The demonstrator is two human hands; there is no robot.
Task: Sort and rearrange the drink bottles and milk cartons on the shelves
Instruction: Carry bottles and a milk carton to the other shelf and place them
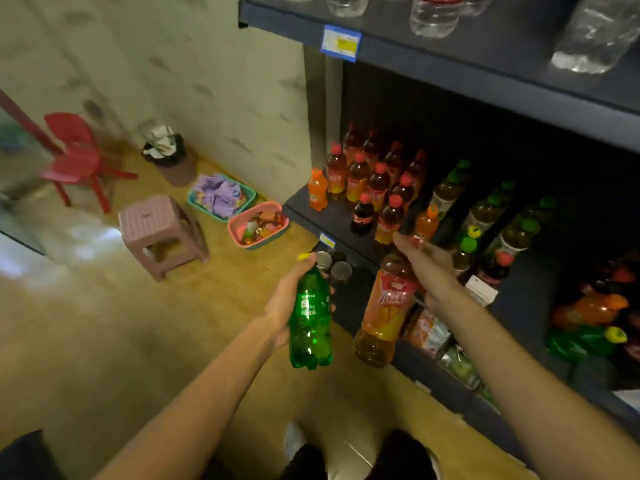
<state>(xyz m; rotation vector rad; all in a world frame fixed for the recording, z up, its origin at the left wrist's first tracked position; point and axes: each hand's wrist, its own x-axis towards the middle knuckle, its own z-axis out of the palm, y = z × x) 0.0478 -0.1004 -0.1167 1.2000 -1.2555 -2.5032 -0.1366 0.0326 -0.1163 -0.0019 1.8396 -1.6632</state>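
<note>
My left hand (282,303) grips a green soda bottle (310,327) with a yellow cap, held in front of the shelves over the floor. My right hand (427,268) holds an amber tea bottle (384,310) with a red label by its neck; the bottle hangs tilted at the front edge of the middle shelf (308,216). Just beyond it stand red-capped tea bottles (377,181), a dark cola bottle (362,214), orange soda bottles (317,190) and, to the right, green-capped bottles (485,209). Cartons (429,332) lie on the shelf below.
Clear water bottles (434,15) stand on the top shelf. Cans (341,270) sit under the middle shelf's edge. On the floor to the left are a pink stool (161,230), a red chair (78,157), a bin (169,159) and two baskets (258,225) of goods.
</note>
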